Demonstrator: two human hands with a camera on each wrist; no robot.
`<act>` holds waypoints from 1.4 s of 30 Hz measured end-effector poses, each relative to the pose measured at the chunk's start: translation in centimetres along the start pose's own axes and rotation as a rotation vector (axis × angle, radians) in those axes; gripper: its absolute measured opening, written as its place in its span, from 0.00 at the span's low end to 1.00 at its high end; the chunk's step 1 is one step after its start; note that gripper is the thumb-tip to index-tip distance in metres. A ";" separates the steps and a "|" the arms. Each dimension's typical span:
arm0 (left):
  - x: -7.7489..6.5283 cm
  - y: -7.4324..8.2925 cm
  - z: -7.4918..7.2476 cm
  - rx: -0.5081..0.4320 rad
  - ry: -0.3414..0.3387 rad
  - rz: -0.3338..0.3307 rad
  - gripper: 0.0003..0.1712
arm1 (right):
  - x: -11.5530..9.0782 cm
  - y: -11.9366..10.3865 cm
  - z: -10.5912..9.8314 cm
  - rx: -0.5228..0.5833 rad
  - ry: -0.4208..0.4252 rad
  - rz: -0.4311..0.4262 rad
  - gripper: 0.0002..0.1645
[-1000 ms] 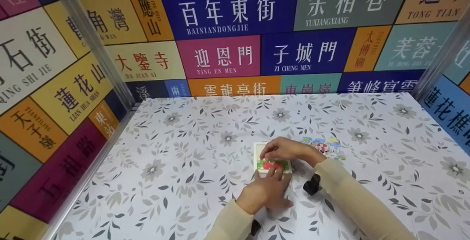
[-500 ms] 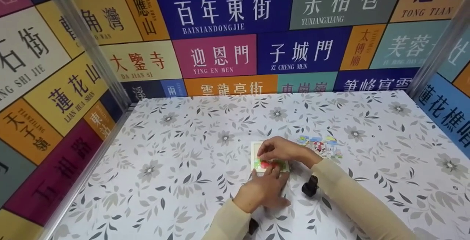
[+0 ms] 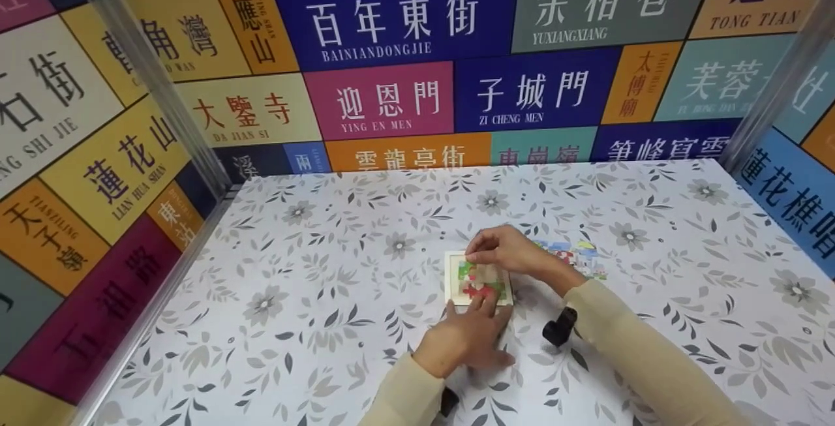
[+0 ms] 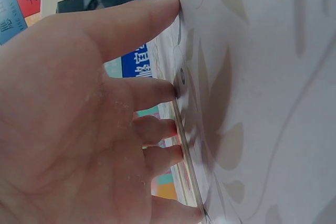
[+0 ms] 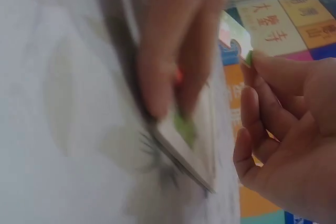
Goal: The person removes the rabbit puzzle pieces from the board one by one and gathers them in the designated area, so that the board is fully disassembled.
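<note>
A small jigsaw puzzle tray with a white frame (image 3: 448,282) lies on the table, with red and green puzzle pieces (image 3: 479,291) in its near part. My left hand (image 3: 468,340) spreads over its near edge; in the left wrist view, the fingertips (image 4: 167,128) rest along that edge. My right hand (image 3: 515,255) is over the tray's far side. Thumb and fingertips pinch a puzzle piece (image 5: 234,36) with a curved cut-out, raised off the tray in the right wrist view. In the head view, this piece overlaps the tray's picture.
Behind my right hand lies a group of colourful puzzle pieces (image 3: 587,261), partly hidden by the wrist. The table has a white floral cloth (image 3: 326,230). Printed sign panels (image 3: 378,100) stand along the back and sides.
My right hand has risen and moved toward the tray's far edge, lifting the pinched puzzle piece with it. The left hand stays on the near edge. The head view has shifted slightly.
</note>
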State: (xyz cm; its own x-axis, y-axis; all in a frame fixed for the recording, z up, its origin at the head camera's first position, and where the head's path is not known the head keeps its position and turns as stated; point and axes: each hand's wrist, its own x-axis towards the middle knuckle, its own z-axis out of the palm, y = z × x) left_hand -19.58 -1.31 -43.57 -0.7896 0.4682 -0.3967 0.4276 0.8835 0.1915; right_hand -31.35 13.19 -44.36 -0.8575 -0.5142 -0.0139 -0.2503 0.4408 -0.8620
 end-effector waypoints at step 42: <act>-0.2 0.5 0.1 0.019 0.019 -0.017 0.46 | -7.6 3.8 -6.0 -0.264 -0.005 0.080 0.06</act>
State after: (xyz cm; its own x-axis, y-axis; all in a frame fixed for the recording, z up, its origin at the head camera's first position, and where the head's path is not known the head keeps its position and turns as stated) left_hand -19.17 -0.99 -43.45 -0.8049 0.4533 -0.3829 0.4219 0.8909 0.1679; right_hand -28.52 23.18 -44.45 -0.8771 -0.4736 -0.0796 -0.2911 0.6560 -0.6964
